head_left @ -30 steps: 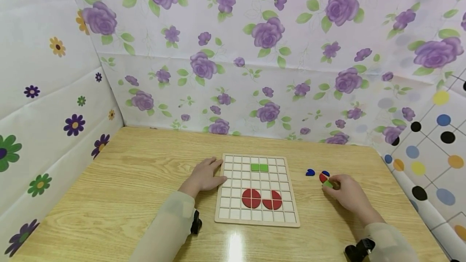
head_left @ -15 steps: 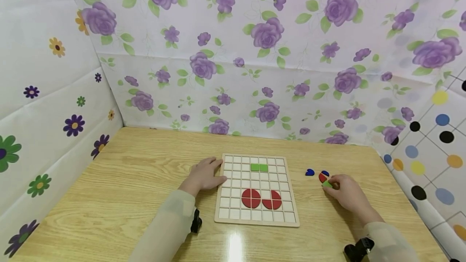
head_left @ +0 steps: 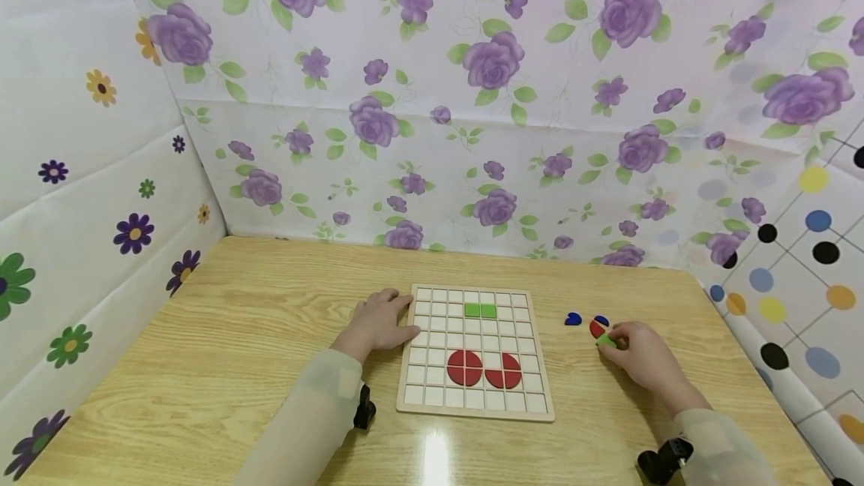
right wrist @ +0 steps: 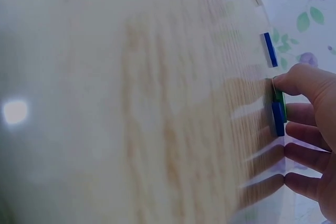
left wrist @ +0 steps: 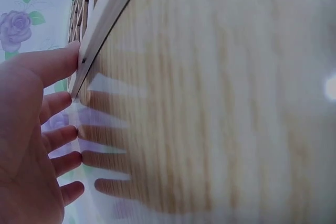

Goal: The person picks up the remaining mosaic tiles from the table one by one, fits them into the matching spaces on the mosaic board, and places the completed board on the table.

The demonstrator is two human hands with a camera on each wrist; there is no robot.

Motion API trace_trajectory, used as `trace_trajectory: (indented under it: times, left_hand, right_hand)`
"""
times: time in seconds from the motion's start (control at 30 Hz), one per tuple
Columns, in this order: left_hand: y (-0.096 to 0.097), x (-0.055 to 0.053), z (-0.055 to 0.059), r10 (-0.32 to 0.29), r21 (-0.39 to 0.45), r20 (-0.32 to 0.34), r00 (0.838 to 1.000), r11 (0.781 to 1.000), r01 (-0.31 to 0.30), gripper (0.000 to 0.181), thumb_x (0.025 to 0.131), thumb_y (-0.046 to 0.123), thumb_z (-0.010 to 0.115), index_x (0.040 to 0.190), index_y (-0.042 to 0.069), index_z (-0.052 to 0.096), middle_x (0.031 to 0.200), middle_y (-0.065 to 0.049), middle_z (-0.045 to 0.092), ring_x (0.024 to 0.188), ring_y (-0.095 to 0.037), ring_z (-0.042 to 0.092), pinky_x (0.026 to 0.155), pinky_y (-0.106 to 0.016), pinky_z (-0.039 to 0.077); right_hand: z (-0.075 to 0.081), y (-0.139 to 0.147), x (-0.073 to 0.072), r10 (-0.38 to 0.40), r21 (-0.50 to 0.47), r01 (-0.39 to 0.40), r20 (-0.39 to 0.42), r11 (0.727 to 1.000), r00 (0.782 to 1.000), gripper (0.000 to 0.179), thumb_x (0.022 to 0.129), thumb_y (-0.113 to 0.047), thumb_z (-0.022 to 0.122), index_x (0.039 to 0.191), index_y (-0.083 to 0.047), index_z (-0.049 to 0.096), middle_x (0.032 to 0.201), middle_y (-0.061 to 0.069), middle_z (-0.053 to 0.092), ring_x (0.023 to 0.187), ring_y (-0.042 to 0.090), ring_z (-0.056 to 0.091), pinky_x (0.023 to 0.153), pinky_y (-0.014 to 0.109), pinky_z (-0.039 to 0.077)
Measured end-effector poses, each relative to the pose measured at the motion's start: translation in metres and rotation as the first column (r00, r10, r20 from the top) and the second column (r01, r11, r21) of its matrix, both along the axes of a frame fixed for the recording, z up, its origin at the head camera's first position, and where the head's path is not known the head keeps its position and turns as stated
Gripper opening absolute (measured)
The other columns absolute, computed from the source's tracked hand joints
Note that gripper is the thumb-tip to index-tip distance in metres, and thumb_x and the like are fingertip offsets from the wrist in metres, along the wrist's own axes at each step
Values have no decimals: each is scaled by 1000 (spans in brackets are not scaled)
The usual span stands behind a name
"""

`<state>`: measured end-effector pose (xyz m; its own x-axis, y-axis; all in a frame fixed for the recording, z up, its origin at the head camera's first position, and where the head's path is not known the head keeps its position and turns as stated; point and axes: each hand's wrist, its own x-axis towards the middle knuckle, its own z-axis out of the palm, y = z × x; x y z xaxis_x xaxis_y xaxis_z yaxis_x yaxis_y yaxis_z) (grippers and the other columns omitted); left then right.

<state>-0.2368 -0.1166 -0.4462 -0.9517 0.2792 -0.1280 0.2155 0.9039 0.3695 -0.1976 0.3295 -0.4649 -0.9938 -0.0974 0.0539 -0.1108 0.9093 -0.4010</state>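
Note:
A wooden grid board [head_left: 475, 415] with white cells lies on the table. Two green square tiles [head_left: 481, 310] sit side by side in its upper part. Lower down, red quarter-circle pieces form a full circle [head_left: 465, 367] and a three-quarter circle [head_left: 504, 371]. My left hand [head_left: 379, 322] rests at the board's left edge, its thumb touching the rim [left wrist: 105, 30] and its fingers spread. On the right, my right hand [head_left: 644, 357] pinches a green tile [head_left: 605, 340] between thumb and index finger, low over the table. Beside that tile lie a red piece [head_left: 597, 329] and a blue piece [head_left: 601, 320].
Another blue piece [head_left: 573, 319] lies between the board and the right-hand pieces. The wooden table [head_left: 283, 291] is bounded by a flowered cloth wall [head_left: 432, 156] behind, with more patterned cloth at left and right.
The view has shifted very slightly. Both hands, the board and the pieces look otherwise unmoved, and the right hand still pinches the green tile.

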Motion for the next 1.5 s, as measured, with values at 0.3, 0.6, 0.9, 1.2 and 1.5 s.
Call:
trace_trajectory:
  times: [0.3,0.6,0.9,1.2,1.5]
  left_hand:
    - [0,0,1,-11,-41,-35,999,999,9,66,88,50,59,145,22,41,147,-12,36,134,-40,34,108,-60,27]
    - [2,1,3,-18,-66,-53,998,998,14,66,88,50,59,145,22,42,139,-14,43,122,-36,43,103,-56,34]
    - [4,2,5,-17,-70,-57,998,997,13,64,87,48,61,142,19,45,132,-16,46,114,-34,48,98,-52,40]
    - [6,2,8,-3,-37,-15,1000,999,3,64,87,44,64,140,14,47,134,-19,45,116,-38,51,90,-51,48]
    - [3,1,2,1,51,42,999,999,-3,65,89,41,62,144,13,40,143,-24,36,124,-41,47,98,-53,44]
  right_hand:
    - [3,-2,0,-9,-11,8,-1,1000,1000,32,85,-22,69,103,4,69,117,29,58,97,37,59,78,50,51]
    - [3,-4,-1,3,-14,-4,-22,1000,1000,33,86,-25,68,104,3,68,120,29,58,99,38,59,80,51,51]
    - [5,-10,-4,17,-8,-17,-56,1000,998,33,86,-25,68,102,4,69,116,28,60,99,41,60,82,53,51]
    - [7,-20,-6,26,-15,-27,-62,1000,998,34,87,-27,67,104,3,68,118,26,59,98,38,61,81,50,52]
    - [10,-29,-12,55,-35,-58,-71,998,996,32,87,-26,67,105,1,68,123,27,56,97,35,61,78,47,52]
